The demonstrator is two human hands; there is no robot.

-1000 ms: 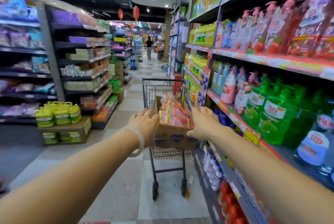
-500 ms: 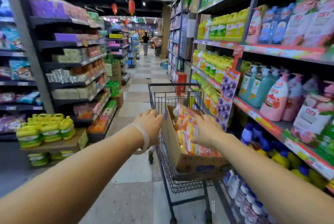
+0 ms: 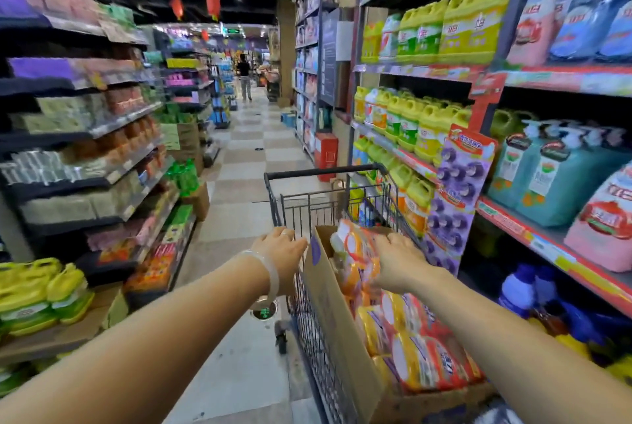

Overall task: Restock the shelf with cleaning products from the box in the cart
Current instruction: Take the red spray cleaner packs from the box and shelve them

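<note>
A: From the head view, where do things stand?

B: The left hand [image 3: 282, 251] rests on the rim of the wire cart [image 3: 309, 304], fingers curled over the edge. The right hand [image 3: 398, 261] lies on a yellow-orange refill pouch [image 3: 354, 254] at the far end of the cardboard box [image 3: 333, 317]; whether it actually grips the pouch, I cannot tell.

A: How should the pick go?

B: I'd steady the cart with the left, close the right fully round one pouch and lift it straight up, then carry it to the shelf [image 3: 554, 246] alongside.
</note>
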